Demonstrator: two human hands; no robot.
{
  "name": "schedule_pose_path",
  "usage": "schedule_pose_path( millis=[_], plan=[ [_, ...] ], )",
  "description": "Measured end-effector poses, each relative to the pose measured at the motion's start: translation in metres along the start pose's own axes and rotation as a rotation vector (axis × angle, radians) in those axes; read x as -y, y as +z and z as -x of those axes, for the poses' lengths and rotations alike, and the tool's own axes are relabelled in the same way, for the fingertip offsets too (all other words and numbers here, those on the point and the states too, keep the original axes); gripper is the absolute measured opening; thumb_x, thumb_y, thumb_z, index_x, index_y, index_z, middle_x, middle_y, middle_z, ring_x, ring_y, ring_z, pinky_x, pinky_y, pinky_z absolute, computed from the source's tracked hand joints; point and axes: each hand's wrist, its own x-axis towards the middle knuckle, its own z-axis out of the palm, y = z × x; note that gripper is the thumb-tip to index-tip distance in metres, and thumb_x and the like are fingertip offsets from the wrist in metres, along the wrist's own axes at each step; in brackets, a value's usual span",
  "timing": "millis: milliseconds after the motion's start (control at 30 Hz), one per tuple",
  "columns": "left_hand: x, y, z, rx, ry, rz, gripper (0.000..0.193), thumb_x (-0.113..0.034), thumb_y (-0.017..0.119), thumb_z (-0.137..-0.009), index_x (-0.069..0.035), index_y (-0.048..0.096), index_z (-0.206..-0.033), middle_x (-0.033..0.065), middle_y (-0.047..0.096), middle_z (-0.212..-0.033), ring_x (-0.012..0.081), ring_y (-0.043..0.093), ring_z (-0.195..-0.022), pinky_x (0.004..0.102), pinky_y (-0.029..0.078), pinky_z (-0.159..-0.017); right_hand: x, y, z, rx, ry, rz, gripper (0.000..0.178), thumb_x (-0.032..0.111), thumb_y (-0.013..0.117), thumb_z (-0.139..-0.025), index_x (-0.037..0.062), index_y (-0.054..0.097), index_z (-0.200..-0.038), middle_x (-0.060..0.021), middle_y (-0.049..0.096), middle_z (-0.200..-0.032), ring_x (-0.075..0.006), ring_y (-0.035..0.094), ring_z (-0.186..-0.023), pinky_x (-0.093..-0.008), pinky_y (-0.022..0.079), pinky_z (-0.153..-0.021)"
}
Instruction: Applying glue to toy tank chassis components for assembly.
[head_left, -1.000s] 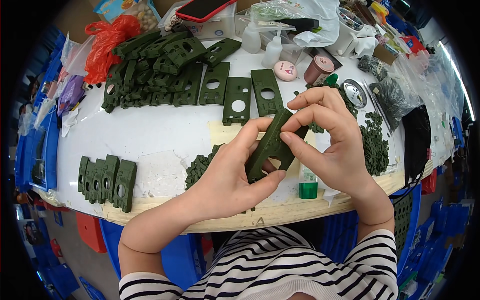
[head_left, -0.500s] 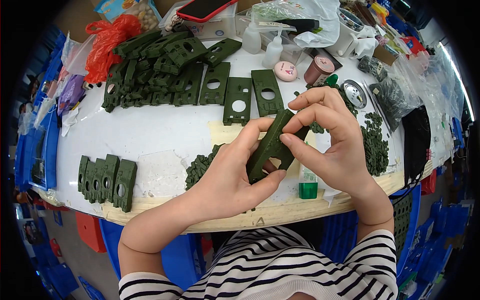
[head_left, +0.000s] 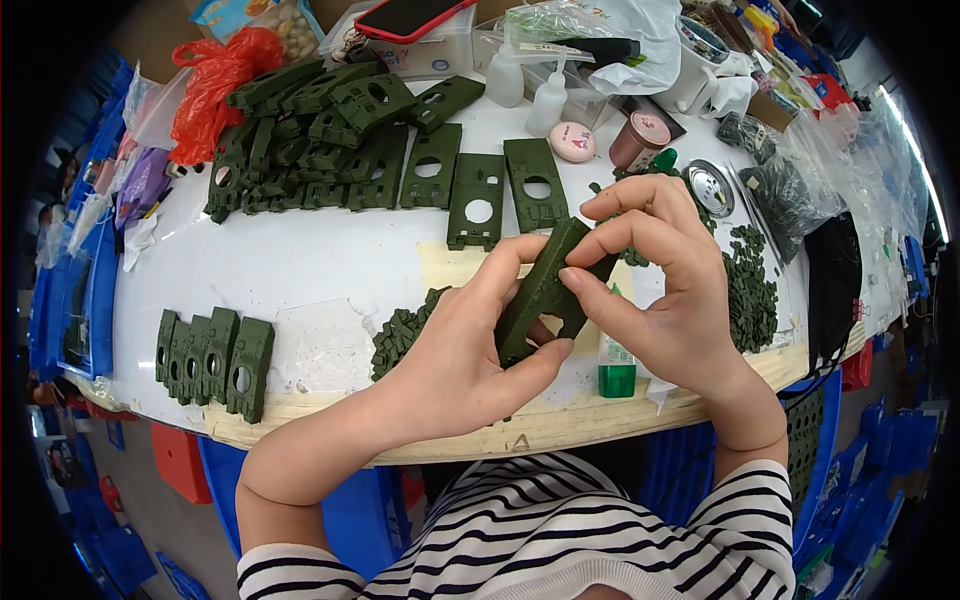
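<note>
My left hand (head_left: 465, 345) is closed round a dark green plastic model tank hull (head_left: 540, 290), held tilted on edge above the table's front, its round opening by my thumb. The thumb and forefinger of my right hand (head_left: 665, 285) are pinched together against the hull's upper side. Whatever lies between those fingertips is too small or hidden to make out. A heap of small green plastic pieces (head_left: 400, 335) is partly covered by my left hand. Just below my right hand stands a green-based glue bottle (head_left: 616, 375).
Many similar hulls (head_left: 340, 130) are piled at the back left, and several (head_left: 250, 370) lean in a row at the front left. More small pieces (head_left: 750, 290) lie at the right, near tweezers (head_left: 755, 205). White dropper bottles (head_left: 547, 100) and a round tin (head_left: 709, 188) stand behind.
Almost nothing differs. Both hands keep the same grip on the hull, with only a very slight shift of the right fingers.
</note>
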Motion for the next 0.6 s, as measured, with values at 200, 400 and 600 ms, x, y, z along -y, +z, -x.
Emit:
schedule_pose_path(
  millis=[200, 400, 600],
  plan=[
    [0.001, 0.0, 0.0, 0.004, 0.005, 0.024, 0.061, 0.003, 0.063, -0.083, -0.003, 0.03, -0.134, 0.0054, 0.057, -0.094, 0.007, 0.056, -0.081, 0.0215, 0.045, -0.066, -0.001, 0.0, 0.0, 0.01, 0.003, -0.01, 0.013, 0.003, 0.074, -0.066, 0.0053, 0.066, -0.076, -0.0065, 0.058, -0.095, -0.0237, 0.051, -0.088, -0.0323, 0.042, -0.077],
    [0.0, 0.0, 0.0, 0.004, 0.0, 0.024, 0.061, 0.003, 0.063, -0.083, -0.004, 0.03, -0.134, 0.0047, 0.057, -0.092, 0.0076, 0.057, -0.082, 0.0218, 0.045, -0.067, -0.001, -0.003, -0.001, 0.061, -0.023, 0.03, 0.014, 0.002, 0.073, -0.069, 0.0035, 0.065, -0.08, -0.009, 0.058, -0.098, -0.0209, 0.053, -0.092, -0.03, 0.043, -0.08],
    [0.001, -0.005, -0.002, 0.067, -0.044, 0.12, 0.06, 0.002, 0.062, -0.084, -0.005, 0.03, -0.134, 0.0121, 0.062, -0.102, 0.0119, 0.062, -0.088, 0.0251, 0.05, -0.074, -0.01, -0.004, -0.003, -0.054, -0.027, -0.16, 0.014, 0.008, 0.068, -0.08, 0.0011, 0.061, -0.091, -0.0083, 0.058, -0.089, -0.0202, 0.055, -0.083, -0.0301, 0.044, -0.074]
  ],
)
